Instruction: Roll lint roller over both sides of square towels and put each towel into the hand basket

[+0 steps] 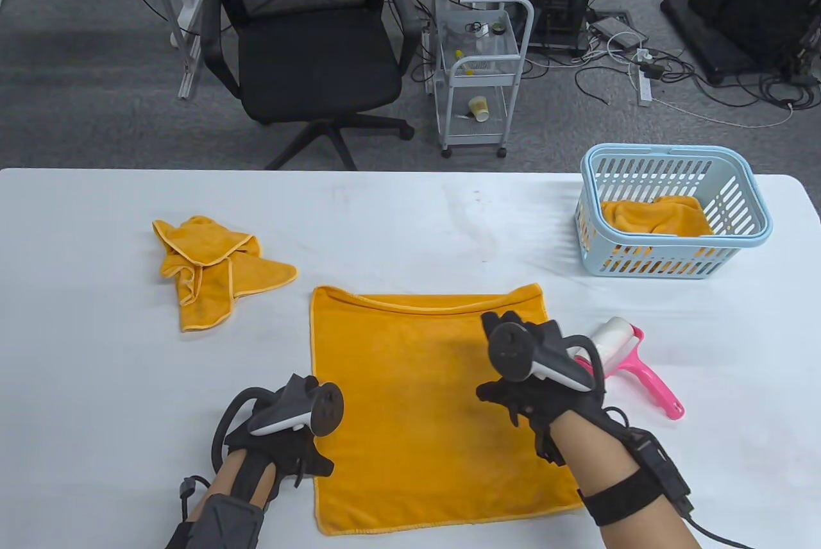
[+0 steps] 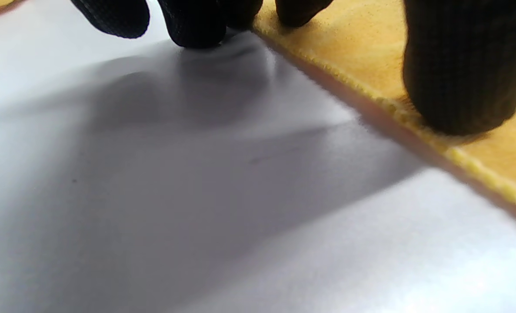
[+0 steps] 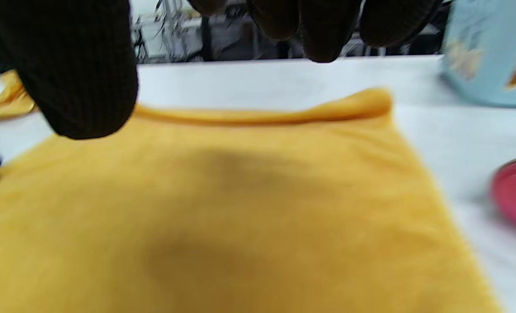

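A yellow square towel (image 1: pixel 430 408) lies spread flat at the table's front centre, its far edge slightly rolled. My left hand (image 1: pixel 298 443) rests at the towel's left edge. In the left wrist view its thumb (image 2: pixel 462 74) presses on the towel (image 2: pixel 371 56) and its fingertips (image 2: pixel 192 21) touch the table beside the hem. My right hand (image 1: pixel 526 382) hovers over the towel's right part, fingers relaxed and holding nothing. The pink lint roller (image 1: pixel 632 363) lies on the table just right of the towel. A light-blue hand basket (image 1: pixel 757 215) at the back right holds one yellow towel (image 1: pixel 654 215).
A crumpled yellow towel (image 1: pixel 211 267) lies on the table's left side. Beyond the table's far edge stand a black office chair (image 1: pixel 308 55) and a white wire cart (image 1: pixel 478 81). Bare white tabletop (image 1: pixel 449 222) lies between the towels and the basket.
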A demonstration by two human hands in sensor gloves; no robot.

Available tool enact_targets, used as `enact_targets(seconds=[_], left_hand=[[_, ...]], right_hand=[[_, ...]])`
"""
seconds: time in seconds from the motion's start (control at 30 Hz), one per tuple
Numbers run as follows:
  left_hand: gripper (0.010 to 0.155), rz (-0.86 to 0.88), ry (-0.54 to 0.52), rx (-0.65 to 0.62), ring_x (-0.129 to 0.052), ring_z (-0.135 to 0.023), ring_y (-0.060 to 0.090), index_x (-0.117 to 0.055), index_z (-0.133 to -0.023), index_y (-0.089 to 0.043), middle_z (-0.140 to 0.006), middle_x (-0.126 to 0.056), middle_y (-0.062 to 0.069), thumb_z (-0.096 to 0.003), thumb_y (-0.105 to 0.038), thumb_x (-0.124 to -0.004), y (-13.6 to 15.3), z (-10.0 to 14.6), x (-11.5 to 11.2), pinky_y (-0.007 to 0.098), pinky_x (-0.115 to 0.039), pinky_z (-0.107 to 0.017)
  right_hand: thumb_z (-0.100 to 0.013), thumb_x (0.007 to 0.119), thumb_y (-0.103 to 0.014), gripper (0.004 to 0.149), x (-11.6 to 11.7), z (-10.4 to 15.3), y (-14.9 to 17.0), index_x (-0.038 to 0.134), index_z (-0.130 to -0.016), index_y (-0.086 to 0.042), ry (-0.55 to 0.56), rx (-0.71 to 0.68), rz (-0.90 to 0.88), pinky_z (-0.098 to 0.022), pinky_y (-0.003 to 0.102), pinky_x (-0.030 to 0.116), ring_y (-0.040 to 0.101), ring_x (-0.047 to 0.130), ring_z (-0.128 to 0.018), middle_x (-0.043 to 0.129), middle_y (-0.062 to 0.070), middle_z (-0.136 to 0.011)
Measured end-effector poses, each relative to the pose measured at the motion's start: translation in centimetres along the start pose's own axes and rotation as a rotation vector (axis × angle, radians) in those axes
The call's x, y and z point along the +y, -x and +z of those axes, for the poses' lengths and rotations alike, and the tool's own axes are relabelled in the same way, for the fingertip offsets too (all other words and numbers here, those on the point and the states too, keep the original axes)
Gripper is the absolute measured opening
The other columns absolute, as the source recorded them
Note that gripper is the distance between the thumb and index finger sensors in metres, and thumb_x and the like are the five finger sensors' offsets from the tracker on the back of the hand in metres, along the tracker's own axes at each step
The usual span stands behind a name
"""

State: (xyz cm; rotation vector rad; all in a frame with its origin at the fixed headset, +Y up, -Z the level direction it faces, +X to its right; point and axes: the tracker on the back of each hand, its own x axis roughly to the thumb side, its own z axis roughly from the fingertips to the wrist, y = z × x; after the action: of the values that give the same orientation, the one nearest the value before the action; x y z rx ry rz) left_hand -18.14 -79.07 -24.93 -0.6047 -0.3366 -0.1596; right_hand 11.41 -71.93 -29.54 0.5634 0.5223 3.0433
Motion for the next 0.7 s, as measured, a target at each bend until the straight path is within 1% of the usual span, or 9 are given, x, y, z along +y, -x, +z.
enact_targets(seconds=[0.07, 0.17, 0.3, 0.33, 0.43, 0.5, 0.57, 0.67, 0.7], left_hand=[[0.101, 0.008, -0.001, -0.002, -0.052, -0.107, 0.045, -0.041, -0.109, -0.029, -0.122, -0.031, 0.013, -0.0299, -0.066, -0.091, 0.1, 0.0, 0.0, 0.072, -0.050, -0.074], [0.101, 0.012, 0.000, -0.006, -0.052, -0.107, 0.045, -0.041, -0.109, -0.029, -0.122, -0.031, 0.013, -0.0299, -0.066, -0.091, 0.1, 0.0, 0.0, 0.072, -0.050, -0.074], [0.102, 0.016, -0.001, -0.012, -0.053, -0.107, 0.046, -0.038, -0.109, -0.031, -0.122, -0.031, 0.014, -0.0299, -0.066, -0.091, 0.2, 0.0, 0.0, 0.072, -0.050, -0.074], [0.102, 0.023, -0.004, -0.013, -0.053, -0.107, 0.045, -0.036, -0.109, -0.032, -0.122, -0.031, 0.014, -0.0299, -0.066, -0.091, 0.3, 0.1, 0.0, 0.072, -0.050, -0.074], [0.104, 0.033, -0.006, -0.015, -0.053, -0.107, 0.045, -0.031, -0.108, -0.034, -0.122, -0.032, 0.013, -0.0296, -0.066, -0.091, 0.4, 0.1, 0.1, 0.071, -0.050, -0.074], [0.107, 0.040, -0.010, -0.017, -0.054, -0.107, 0.045, -0.026, -0.108, -0.033, -0.122, -0.033, 0.013, -0.0293, -0.067, -0.091, 0.5, 0.1, 0.1, 0.071, -0.050, -0.074], [0.108, 0.046, -0.012, -0.019, -0.054, -0.107, 0.046, -0.024, -0.107, -0.033, -0.122, -0.033, 0.012, -0.0293, -0.066, -0.091, 0.5, 0.1, 0.1, 0.071, -0.050, -0.074], [0.109, 0.049, -0.013, -0.021, -0.055, -0.107, 0.046, -0.024, -0.107, -0.032, -0.122, -0.034, 0.013, -0.0289, -0.066, -0.091, 0.5, 0.1, 0.1, 0.071, -0.051, -0.074], [0.109, 0.052, -0.014, -0.022, -0.055, -0.107, 0.046, -0.024, -0.107, -0.032, -0.122, -0.034, 0.012, -0.0291, -0.067, -0.091, 0.5, 0.1, 0.1, 0.071, -0.051, -0.074]], right_hand=[[-0.041, 0.091, -0.059, 0.105, 1.9, -1.5, -2.0, 0.025, -0.113, -0.020, -0.076, -0.044, 0.035, -0.067, 0.072, 0.055, 0.056, 0.049, -0.103, 0.033, 0.023, -0.116], [-0.039, 0.092, -0.060, 0.107, 4.3, -3.6, -3.5, 0.024, -0.113, -0.023, -0.169, -0.040, 0.049, -0.067, 0.073, 0.054, 0.056, 0.045, -0.104, 0.029, 0.023, -0.116], [-0.038, 0.093, -0.060, 0.106, 5.9, -5.2, -3.9, 0.026, -0.113, -0.026, -0.227, -0.008, 0.074, -0.065, 0.074, 0.056, 0.055, 0.041, -0.104, 0.028, 0.023, -0.116], [-0.037, 0.093, -0.061, 0.105, 5.6, -5.2, -3.9, 0.030, -0.113, -0.026, -0.216, -0.010, 0.099, -0.065, 0.072, 0.059, 0.054, 0.043, -0.104, 0.029, 0.022, -0.116], [-0.042, 0.095, -0.050, 0.088, 5.1, -5.4, -4.0, 0.047, -0.113, -0.028, -0.150, -0.007, 0.114, -0.063, 0.069, 0.065, 0.050, 0.058, -0.099, 0.043, 0.021, -0.114], [-0.045, 0.094, -0.042, 0.068, 4.9, -5.6, -3.8, 0.063, -0.104, -0.029, -0.084, 0.002, 0.128, -0.061, 0.062, 0.072, 0.043, 0.073, -0.090, 0.057, 0.016, -0.109], [-0.049, 0.090, -0.033, 0.047, 5.1, -5.8, -3.7, 0.074, -0.092, -0.025, -0.037, 0.018, 0.146, -0.057, 0.057, 0.078, 0.038, 0.084, -0.079, 0.068, 0.013, -0.100], [-0.049, 0.089, -0.031, 0.045, 4.9, -5.6, -3.3, 0.072, -0.091, -0.024, -0.024, 0.007, 0.196, -0.049, 0.052, 0.085, 0.032, 0.093, -0.068, 0.077, 0.011, -0.092], [-0.049, 0.087, -0.031, 0.045, 4.6, -5.5, -2.9, 0.071, -0.091, -0.024, -0.026, 0.009, 0.176, -0.045, 0.051, 0.087, 0.031, 0.096, -0.064, 0.081, 0.011, -0.089]])
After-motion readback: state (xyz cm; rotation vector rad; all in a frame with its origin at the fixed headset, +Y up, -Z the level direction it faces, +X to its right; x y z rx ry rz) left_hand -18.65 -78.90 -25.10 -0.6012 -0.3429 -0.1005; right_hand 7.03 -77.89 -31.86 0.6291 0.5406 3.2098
